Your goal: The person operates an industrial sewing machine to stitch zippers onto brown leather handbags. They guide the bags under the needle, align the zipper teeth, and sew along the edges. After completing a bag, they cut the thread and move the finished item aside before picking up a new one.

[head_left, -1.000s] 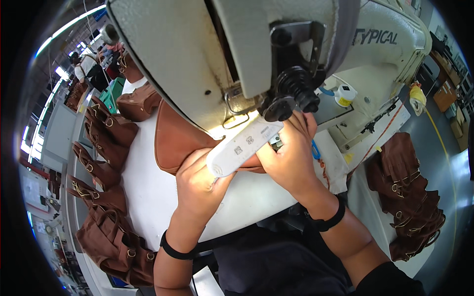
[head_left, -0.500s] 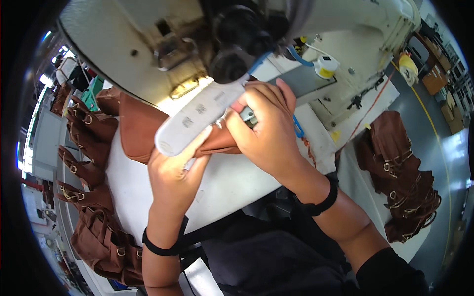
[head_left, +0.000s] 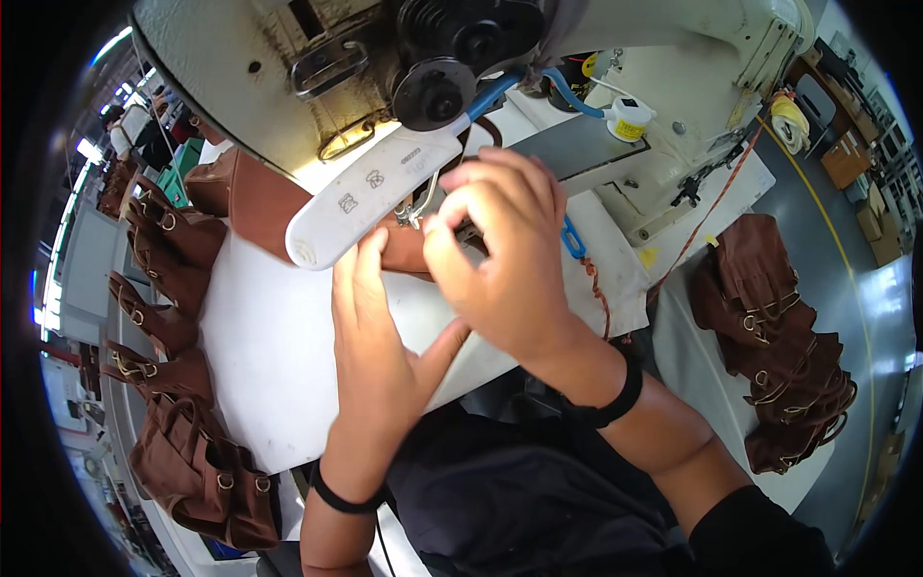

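Observation:
A brown leather bag (head_left: 266, 207) lies under the sewing machine head (head_left: 231, 87), partly hidden by the white lamp bar (head_left: 370, 197). My left hand (head_left: 380, 356) has its fingers stretched out flat, thumb apart, fingertips touching the bag's near edge just below the lamp bar. Beside the metal presser foot (head_left: 411, 213) my right hand (head_left: 505, 250) is curled, with thumb and index finger drawn together. What they pinch, if anything, cannot be made out. The needle area is partly covered by this hand and the lamp bar.
Several brown leather bags (head_left: 197, 462) line the left side. More bags (head_left: 760, 337) are stacked at the right. A blue tool (head_left: 573, 238) on a twisted cord lies right of my right hand. A white bottle (head_left: 629, 119) stands on the machine bed. The white tabletop (head_left: 269, 375) lies in front.
My left hand has moved right and its fingers have straightened, thumb away from the leather. My right hand has shifted slightly and curled near the presser foot. The view has tilted a little.

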